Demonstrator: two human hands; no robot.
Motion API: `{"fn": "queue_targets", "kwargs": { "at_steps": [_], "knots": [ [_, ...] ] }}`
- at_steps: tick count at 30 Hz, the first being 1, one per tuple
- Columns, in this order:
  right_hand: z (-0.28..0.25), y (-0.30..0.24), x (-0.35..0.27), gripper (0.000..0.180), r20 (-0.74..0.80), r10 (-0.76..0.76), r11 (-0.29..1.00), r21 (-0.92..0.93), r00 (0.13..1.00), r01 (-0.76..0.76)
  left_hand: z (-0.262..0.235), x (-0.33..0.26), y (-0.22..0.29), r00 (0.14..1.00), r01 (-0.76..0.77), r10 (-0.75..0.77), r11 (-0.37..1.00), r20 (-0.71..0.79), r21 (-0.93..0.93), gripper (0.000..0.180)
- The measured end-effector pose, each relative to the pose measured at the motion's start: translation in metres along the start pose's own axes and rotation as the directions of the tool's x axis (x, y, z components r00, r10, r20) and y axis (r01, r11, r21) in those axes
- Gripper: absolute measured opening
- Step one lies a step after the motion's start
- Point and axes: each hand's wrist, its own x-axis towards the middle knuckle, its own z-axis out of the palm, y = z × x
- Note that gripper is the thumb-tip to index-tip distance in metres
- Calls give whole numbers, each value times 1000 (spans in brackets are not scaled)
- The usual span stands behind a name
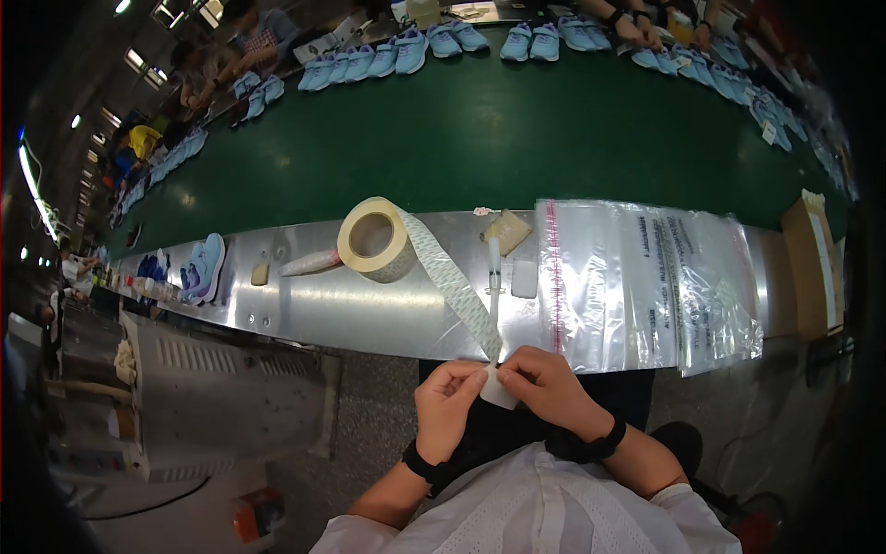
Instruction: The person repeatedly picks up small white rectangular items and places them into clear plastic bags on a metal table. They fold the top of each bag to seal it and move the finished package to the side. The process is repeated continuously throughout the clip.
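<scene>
A large roll of label strip [409,258] rests on the metal ledge, and its printed strip [450,286] runs down toward me to the ledge's near edge. There my left hand [447,406] is closed in a pinch on the strip's end. My right hand [546,383] pinches it from the other side, thumb and finger close to the left ones. A plain white piece of the strip [499,391] hangs below the fingertips. Just beyond my hands lies a slim, white syringe-like tool [495,268], partly beside the strip. Exactly what the fingertips cover is hidden.
Clear plastic bags [614,286] lie right of my hands, with a cardboard box [812,268] farther right. A tan block [507,233] and a whitish block [524,279] sit beside the tool. Light-blue shoes [411,51] line the green belt [443,138]; other people work beyond.
</scene>
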Motion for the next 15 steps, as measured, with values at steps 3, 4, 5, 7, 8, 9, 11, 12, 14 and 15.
{"fn": "queue_targets", "kwargs": {
  "at_steps": [3,4,5,7,8,9,11,12,14,15],
  "knots": [
    [-14,5,-16,14,-73,-27,973,-230,997,10,5,8,12,984,-155,154,988,-86,-4,6],
    [-21,9,-20,15,-84,-48,944,-329,995,17,7,10,12,952,-290,293,956,-85,54,9],
    [-31,14,-22,15,-130,-62,929,-370,990,9,10,15,14,935,-354,348,910,70,216,12],
    [-48,22,-27,16,-219,-91,895,-446,971,-17,20,27,18,849,-519,361,712,387,473,21],
    [-55,11,-20,16,-372,-44,886,-444,927,-136,32,32,18,779,-603,355,652,518,460,33],
    [-63,21,-10,16,-454,-237,780,-616,859,-110,43,40,11,671,-716,351,533,653,450,39],
    [-75,30,2,18,-447,-470,507,-843,761,-182,67,43,-5,622,-782,234,242,747,574,49],
    [-77,37,6,18,-448,-463,477,-853,765,-211,69,46,-10,625,-779,188,208,757,592,51],
    [-71,54,12,19,-456,-444,427,-864,771,-265,69,49,-19,638,-769,85,128,765,627,56],
    [-74,62,14,19,-478,-427,418,-857,768,-301,69,50,-21,631,-774,86,147,771,616,54]
  ]
}}
